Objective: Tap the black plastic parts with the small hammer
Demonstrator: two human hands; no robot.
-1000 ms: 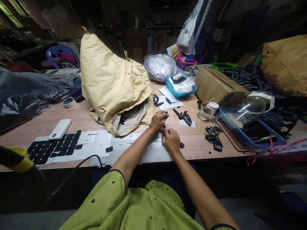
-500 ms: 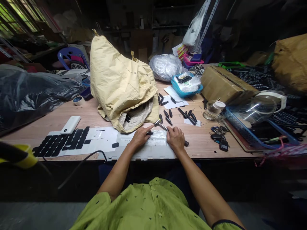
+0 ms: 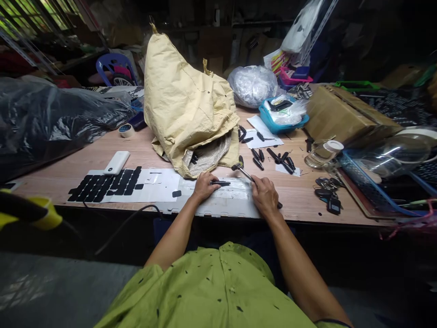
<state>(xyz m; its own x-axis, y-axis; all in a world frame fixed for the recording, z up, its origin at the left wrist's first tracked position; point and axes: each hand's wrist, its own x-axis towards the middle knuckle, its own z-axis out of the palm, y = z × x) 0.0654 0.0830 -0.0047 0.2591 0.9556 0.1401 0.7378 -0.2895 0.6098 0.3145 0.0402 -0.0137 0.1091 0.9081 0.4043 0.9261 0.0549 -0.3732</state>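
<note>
My left hand [image 3: 205, 186] is closed on the end of a slim black piece [image 3: 221, 183], which it holds over the plastic-covered work mat [image 3: 234, 193]. In my right hand [image 3: 264, 196] is a small hammer [image 3: 243, 171], gripped by its handle, with the head raised to the upper left and apart from the black piece. Just behind my hands a large cream sack [image 3: 187, 105] lies with its mouth open toward me, dark pieces showing inside. Several black pieces [image 3: 257, 159] lie loose on the table to the right of the sack.
To the left, black stickers [image 3: 105, 184] on white sheets lie beside a white power bank [image 3: 116, 162] and a tape roll [image 3: 126, 130]. Keys [image 3: 329, 196], a jar [image 3: 322, 155], a blue basket [image 3: 362, 177], and a cardboard box [image 3: 341, 118] stand at right.
The hammer head has lifted away from the mat. More of the black piece now shows beyond my left fingers. The whole view has shifted, with things appearing further right and slightly higher.
</note>
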